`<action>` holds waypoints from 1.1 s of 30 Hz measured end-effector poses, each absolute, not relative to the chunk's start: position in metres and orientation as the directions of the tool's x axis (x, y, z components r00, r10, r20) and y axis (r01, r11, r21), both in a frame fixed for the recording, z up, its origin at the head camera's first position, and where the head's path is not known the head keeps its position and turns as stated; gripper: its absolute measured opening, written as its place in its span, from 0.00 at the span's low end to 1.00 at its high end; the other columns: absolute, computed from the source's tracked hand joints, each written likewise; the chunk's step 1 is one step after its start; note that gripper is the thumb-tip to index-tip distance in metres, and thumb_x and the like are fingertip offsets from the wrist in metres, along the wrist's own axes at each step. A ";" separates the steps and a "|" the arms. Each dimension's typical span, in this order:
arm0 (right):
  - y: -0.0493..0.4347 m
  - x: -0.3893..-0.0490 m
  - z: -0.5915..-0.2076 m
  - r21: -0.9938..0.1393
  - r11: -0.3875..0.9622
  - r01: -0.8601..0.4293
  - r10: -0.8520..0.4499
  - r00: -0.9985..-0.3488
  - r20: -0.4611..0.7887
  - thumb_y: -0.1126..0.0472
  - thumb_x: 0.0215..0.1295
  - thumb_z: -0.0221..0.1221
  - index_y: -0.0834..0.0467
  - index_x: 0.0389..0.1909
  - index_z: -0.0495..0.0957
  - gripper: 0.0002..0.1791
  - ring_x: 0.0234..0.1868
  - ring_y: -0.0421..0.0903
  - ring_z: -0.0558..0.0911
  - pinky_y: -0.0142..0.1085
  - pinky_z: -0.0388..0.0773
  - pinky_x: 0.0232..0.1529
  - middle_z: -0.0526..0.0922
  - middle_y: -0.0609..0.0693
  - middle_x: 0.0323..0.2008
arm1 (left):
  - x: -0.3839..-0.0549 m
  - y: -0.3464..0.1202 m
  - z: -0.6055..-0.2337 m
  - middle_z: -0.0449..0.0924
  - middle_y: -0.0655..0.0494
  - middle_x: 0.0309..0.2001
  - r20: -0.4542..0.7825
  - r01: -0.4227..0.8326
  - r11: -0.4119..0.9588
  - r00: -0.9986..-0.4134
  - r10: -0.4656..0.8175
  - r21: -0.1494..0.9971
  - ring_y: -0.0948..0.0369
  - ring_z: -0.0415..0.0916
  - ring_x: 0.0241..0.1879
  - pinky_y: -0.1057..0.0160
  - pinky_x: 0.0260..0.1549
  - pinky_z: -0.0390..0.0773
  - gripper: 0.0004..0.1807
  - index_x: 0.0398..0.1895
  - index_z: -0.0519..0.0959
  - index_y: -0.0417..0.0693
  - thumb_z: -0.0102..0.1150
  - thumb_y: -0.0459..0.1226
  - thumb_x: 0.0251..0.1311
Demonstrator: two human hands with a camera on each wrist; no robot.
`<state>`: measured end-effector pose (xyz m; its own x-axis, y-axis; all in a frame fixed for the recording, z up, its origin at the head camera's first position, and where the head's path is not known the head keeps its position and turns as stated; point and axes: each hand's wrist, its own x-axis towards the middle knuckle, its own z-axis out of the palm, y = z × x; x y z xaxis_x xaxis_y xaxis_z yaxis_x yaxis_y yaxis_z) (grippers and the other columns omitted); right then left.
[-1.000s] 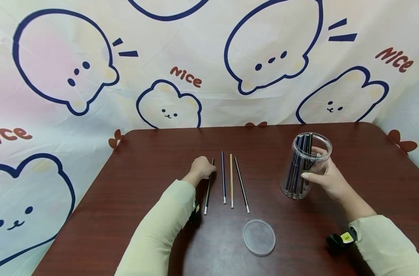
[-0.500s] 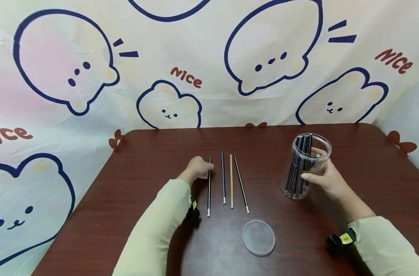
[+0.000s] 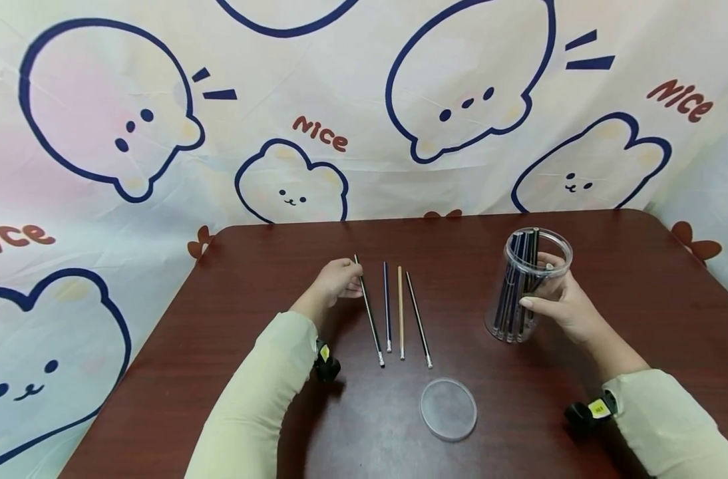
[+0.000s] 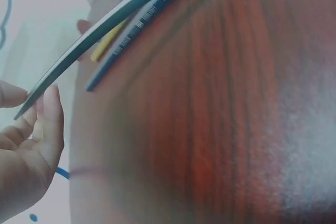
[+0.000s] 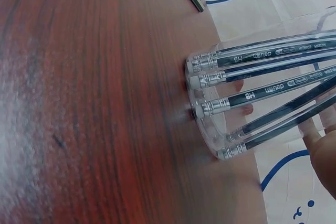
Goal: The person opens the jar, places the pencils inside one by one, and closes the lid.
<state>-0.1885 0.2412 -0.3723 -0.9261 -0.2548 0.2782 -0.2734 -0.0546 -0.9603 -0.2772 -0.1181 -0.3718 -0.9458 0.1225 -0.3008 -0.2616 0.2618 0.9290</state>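
Note:
My left hand [image 3: 338,279] pinches a dark pencil [image 3: 371,316] near its far end, thumb on one side and fingers on the other; the eraser end points toward me. In the left wrist view this pencil [image 4: 94,36] slants over the others. Right of it lie a blue pencil [image 3: 387,306], a natural-wood pencil [image 3: 401,313] and another dark pencil [image 3: 420,320], side by side. My right hand [image 3: 564,309] grips a clear round jar [image 3: 500,313] from its right side. Several dark pencils [image 5: 262,92] stand inside, eraser ends down.
A clear round lid [image 3: 448,409] lies on the brown wooden table [image 3: 220,372] in front of the pencils. A cartoon-printed cloth [image 3: 364,179] hangs behind the table and along its sides.
My left hand has drawn back a little leftward, and the pencil in it has swung, its eraser end going right toward the blue pencil. The right hand and jar stay almost still.

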 end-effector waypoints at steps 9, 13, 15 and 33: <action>0.240 -0.189 -0.373 -0.958 -0.089 -0.274 -0.262 -0.921 0.288 0.78 0.51 0.52 0.51 0.56 0.49 0.36 0.43 0.36 0.73 0.26 0.70 0.39 0.71 0.43 0.45 | -0.273 -0.110 -0.341 0.66 0.48 0.29 -0.244 -0.209 0.225 -0.960 0.140 0.952 0.59 0.70 0.24 0.58 0.33 0.75 0.09 0.34 0.69 0.36 0.44 0.36 0.59; 0.240 -0.188 -0.372 -0.961 -0.064 -0.269 -0.255 -0.927 0.276 0.77 0.52 0.52 0.50 0.56 0.49 0.36 0.43 0.35 0.73 0.25 0.70 0.39 0.69 0.42 0.46 | -0.274 -0.103 -0.326 0.67 0.49 0.30 -0.211 -0.181 0.182 -0.963 0.165 0.967 0.59 0.70 0.24 0.57 0.35 0.75 0.08 0.32 0.68 0.37 0.44 0.36 0.60; 0.240 -0.188 -0.372 -0.961 -0.061 -0.270 -0.254 -0.927 0.277 0.77 0.52 0.52 0.50 0.56 0.49 0.36 0.43 0.35 0.73 0.25 0.70 0.38 0.68 0.42 0.46 | -0.274 -0.099 -0.318 0.67 0.49 0.31 -0.186 -0.161 0.146 -0.966 0.179 0.976 0.59 0.70 0.24 0.57 0.35 0.74 0.07 0.31 0.68 0.38 0.43 0.35 0.61; 0.238 -0.190 -0.374 -0.943 -0.148 -0.299 -0.289 -0.898 0.330 0.81 0.51 0.49 0.53 0.56 0.48 0.35 0.44 0.37 0.73 0.27 0.70 0.40 0.72 0.45 0.46 | -0.277 -0.053 -0.240 0.66 0.51 0.28 0.044 0.037 -0.029 -0.959 0.281 0.999 0.58 0.70 0.25 0.62 0.31 0.76 0.07 0.25 0.65 0.41 0.45 0.33 0.60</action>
